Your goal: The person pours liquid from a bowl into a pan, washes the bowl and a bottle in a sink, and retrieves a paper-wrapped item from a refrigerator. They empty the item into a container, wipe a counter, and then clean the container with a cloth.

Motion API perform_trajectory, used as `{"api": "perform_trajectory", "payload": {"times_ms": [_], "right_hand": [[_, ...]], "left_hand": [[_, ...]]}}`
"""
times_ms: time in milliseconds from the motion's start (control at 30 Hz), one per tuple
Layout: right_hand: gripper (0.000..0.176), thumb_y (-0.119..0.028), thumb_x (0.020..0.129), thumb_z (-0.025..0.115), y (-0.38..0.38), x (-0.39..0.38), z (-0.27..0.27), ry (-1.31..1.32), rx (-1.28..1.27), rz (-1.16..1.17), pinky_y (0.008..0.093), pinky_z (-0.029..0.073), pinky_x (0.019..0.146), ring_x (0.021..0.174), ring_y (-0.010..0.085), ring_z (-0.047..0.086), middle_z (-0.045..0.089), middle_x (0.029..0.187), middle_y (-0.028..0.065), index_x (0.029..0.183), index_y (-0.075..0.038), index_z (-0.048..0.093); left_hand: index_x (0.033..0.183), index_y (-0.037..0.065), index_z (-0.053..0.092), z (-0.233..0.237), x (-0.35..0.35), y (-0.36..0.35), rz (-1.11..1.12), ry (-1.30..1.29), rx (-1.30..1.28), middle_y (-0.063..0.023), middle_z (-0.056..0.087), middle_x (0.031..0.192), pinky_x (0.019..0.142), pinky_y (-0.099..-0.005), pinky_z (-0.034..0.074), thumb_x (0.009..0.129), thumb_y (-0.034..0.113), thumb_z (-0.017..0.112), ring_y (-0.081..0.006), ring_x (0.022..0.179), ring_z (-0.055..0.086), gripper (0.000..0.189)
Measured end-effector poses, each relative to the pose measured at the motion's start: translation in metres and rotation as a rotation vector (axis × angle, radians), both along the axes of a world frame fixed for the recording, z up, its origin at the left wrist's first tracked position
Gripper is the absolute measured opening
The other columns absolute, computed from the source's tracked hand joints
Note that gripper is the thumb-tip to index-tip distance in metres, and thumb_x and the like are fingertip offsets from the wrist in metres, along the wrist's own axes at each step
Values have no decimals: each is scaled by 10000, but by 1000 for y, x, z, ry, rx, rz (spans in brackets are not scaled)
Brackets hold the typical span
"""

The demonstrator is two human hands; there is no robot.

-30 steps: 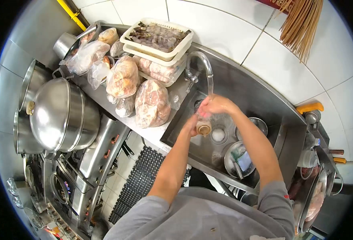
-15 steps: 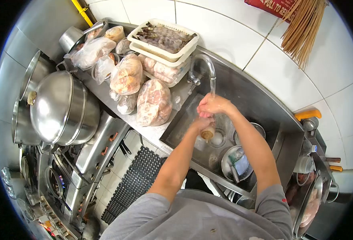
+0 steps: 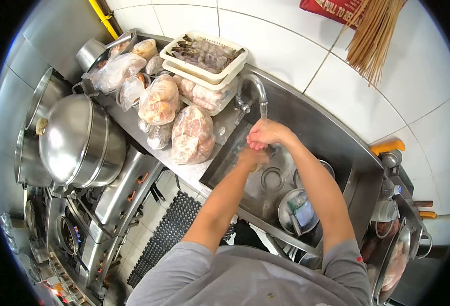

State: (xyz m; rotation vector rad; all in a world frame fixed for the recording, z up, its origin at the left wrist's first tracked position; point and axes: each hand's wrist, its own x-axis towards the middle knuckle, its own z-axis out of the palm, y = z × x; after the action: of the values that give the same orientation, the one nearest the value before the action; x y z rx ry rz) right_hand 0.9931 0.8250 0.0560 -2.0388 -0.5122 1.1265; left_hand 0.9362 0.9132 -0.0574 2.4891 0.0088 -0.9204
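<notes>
Water runs from the curved tap [image 3: 255, 82] onto my right hand [image 3: 267, 133], whose fingers are curled closed; whatever may be inside them is hidden. Just below it, my left hand [image 3: 253, 157] is smeared by motion, so its fingers cannot be made out. A brownish bit of a small container [image 3: 256, 167] shows at the left hand's lower edge, mostly covered by it. Both hands are inside the steel sink [image 3: 311, 112]. On the sink floor lies a round drain ring [image 3: 273, 179]. Nearer my body stands a metal bowl [image 3: 284, 217] holding a blue-green sponge or cloth [image 3: 305, 213].
Left of the sink, plastic bags of raw meat [image 3: 193, 135] crowd the steel counter beside a white basket [image 3: 241, 58] of shrimp. A big domed steel pot [image 3: 67, 137] stands farther left. An orange-handled tool [image 3: 388, 147] lies at the sink's right end.
My left hand has shifted slightly left and now covers most of the brownish-ended container, which was plainly visible below it before. My right hand stays closed under the tap. The whole view has shifted slightly.
</notes>
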Motion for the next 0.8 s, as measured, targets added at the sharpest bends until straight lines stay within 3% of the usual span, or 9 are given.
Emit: {"api": "perform_trajectory", "payload": {"times_ms": [100,200,300,400,500,600,700,800], "right_hand": [[239,-169,886,560,-2,2,-7,-6,-16,59,290,561,664,720,183,682,699,832,131,906,39,676],[236,-162,878,543,-1,0,-8,20,-86,163,291,559,658,709,179,680,701,824,123,879,28,683],[239,-168,872,545,0,-3,-8,56,-152,203,300,556,653,703,175,679,703,817,113,868,24,687],[252,-178,872,544,1,0,-9,16,-155,241,304,557,657,702,176,679,705,828,114,879,27,690],[253,-184,869,557,3,0,1,-360,-307,258,301,558,658,704,173,679,707,834,112,897,28,691],[241,-180,872,568,4,-5,11,-157,-142,161,288,555,657,703,162,671,703,826,99,890,28,689],[226,-170,872,576,3,-4,14,12,35,92,284,553,659,711,158,669,700,827,91,896,26,688],[229,-164,878,574,-3,0,15,-133,74,74,282,556,670,728,164,671,698,840,105,918,34,682]], "left_hand": [[1177,138,628,-43,9,23,-22,-8,-173,-80,660,1112,864,-360,494,673,448,714,-274,1028,623,598],[1169,114,632,-13,-11,55,159,108,-487,-83,656,1093,819,-329,493,665,454,743,-222,977,623,618],[1159,77,634,-14,-22,76,311,276,-683,-100,644,1067,753,-324,497,719,450,725,-185,915,620,584],[1133,7,614,13,-36,91,575,535,-772,-109,642,1078,717,-305,552,848,348,659,-180,889,661,446],[1119,-17,610,21,-43,100,591,546,-785,-124,635,1092,685,-290,567,859,383,648,-188,860,673,479],[1140,-1,611,23,-38,90,446,474,-692,-134,634,1110,730,-330,555,858,436,622,-200,928,658,521],[1194,46,606,43,-25,62,166,185,-376,-157,635,1132,821,-388,517,808,509,624,-236,1018,630,602],[1255,111,585,-5,5,43,-58,130,-292,-182,601,1212,914,-420,459,729,590,626,-316,1100,581,712]]}}
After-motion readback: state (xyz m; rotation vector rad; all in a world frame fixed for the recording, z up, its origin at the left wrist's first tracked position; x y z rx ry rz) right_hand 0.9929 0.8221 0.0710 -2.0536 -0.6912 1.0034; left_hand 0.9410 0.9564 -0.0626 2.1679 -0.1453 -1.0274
